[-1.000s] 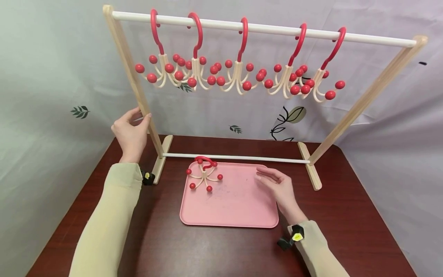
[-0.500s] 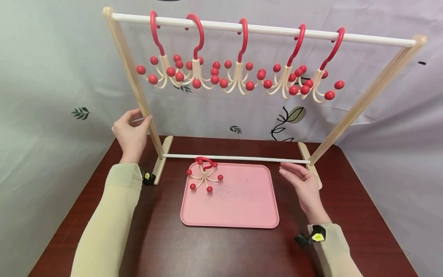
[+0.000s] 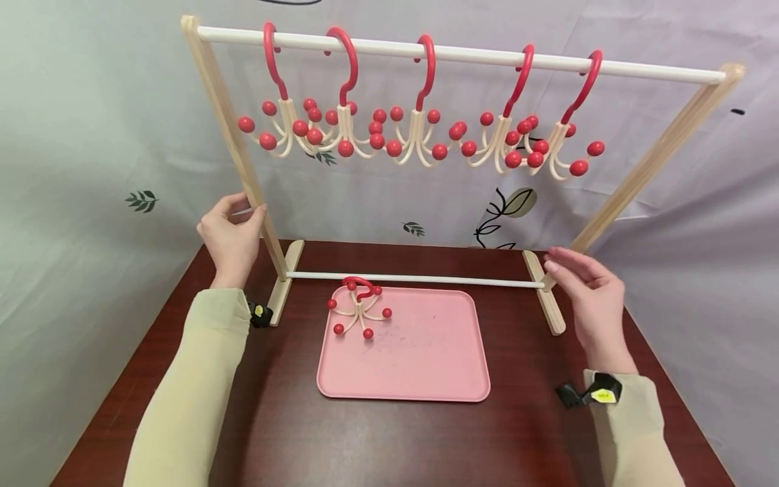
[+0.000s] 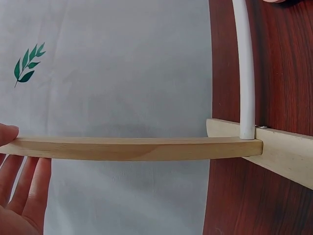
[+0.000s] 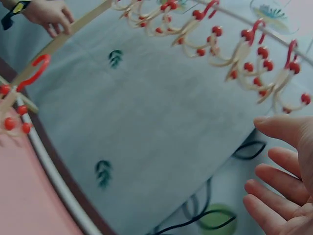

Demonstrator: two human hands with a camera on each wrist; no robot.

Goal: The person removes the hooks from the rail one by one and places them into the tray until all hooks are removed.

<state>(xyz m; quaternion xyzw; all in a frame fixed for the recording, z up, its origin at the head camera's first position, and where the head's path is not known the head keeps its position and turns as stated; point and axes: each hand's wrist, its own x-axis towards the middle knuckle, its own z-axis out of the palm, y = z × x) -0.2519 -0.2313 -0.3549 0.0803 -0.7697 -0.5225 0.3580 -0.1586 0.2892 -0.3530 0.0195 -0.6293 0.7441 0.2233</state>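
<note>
My left hand [image 3: 230, 237] pinches the left wooden post [image 3: 226, 125] of a hanging rack between thumb and fingers. In the left wrist view the thumb lies on one side of the post and the fingers on the other. My right hand [image 3: 592, 297], thumb and fingers apart with nothing between them, overlaps the lower part of the right post [image 3: 663, 145] in the head view. From the rack's white top rail [image 3: 481, 54] hang several multi-arm hangers with red hooks and red ball tips, such as the middle hanger [image 3: 417, 128].
A pink tray [image 3: 426, 365] lies on the dark wooden table [image 3: 389, 439], in front of the rack. One more red-hooked hanger [image 3: 359, 308] rests at its back left. A white lower bar [image 3: 420, 278] joins the two wooden feet; a patterned cloth [image 3: 341, 210] hangs behind.
My right hand has moved from over the tray's right side rightward and back to the right post. The left hand keeps its grip on the left post.
</note>
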